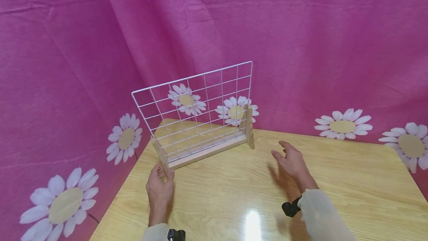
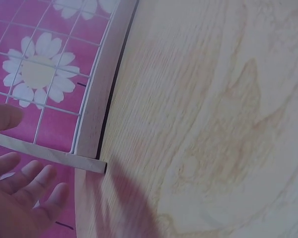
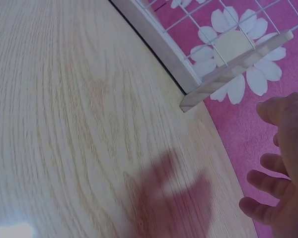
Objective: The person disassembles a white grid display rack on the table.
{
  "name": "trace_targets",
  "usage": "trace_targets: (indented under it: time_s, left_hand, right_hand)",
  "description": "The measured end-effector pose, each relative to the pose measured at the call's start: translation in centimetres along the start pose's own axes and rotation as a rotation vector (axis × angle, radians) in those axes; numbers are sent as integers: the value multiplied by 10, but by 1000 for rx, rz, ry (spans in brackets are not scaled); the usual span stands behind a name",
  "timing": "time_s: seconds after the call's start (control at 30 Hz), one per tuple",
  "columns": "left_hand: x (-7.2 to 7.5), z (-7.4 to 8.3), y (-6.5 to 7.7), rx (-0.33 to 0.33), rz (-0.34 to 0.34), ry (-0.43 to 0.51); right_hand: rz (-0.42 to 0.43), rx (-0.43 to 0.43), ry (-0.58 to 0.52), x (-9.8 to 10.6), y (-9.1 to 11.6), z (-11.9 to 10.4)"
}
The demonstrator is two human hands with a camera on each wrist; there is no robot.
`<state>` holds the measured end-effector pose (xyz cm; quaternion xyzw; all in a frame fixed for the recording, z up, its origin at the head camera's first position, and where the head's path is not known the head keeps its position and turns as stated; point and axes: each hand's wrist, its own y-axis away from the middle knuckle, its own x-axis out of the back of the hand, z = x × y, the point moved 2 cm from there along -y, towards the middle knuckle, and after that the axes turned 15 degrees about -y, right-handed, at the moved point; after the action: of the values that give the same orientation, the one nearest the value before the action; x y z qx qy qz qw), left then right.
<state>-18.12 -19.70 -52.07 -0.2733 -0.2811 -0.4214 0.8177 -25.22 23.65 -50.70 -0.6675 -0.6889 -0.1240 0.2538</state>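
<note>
A white wire grid rack (image 1: 208, 99) stands upright on a wooden table, tilted back, in a base made of a wooden bar (image 1: 207, 153) with an upright wooden end piece at either side. Beside the left end piece (image 2: 54, 154) is my left hand (image 1: 160, 187); its thumb and loosely bent fingers lie on either side of that board, with gaps showing in the left wrist view. My right hand (image 1: 294, 163) hovers over the table to the right of the rack, apart from the right end piece (image 3: 233, 69), thumb and fingers spread and holding nothing.
The light wooden table (image 1: 354, 174) extends to the right and toward me. Behind and to the left hangs a magenta cloth (image 1: 301, 55) with large white daisies and lettering. Both wrists carry small black cameras. A bright reflection lies near the table's front.
</note>
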Motion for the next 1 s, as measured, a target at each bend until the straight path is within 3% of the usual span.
trace_targets:
  time_s: [0.23,0.57,1.0]
  left_hand:
    - [-1,-1,-4,38,-36,14]
    - [-7,-4,-9,48,-30,31]
    - [-7,3,-12,53,43,43]
  right_hand:
    - [-23,-17,-15,-8,-9,-1]
    - [-41,-26,-11,-14,-24,-5]
    - [-47,-50,-97,-35,-39,-2]
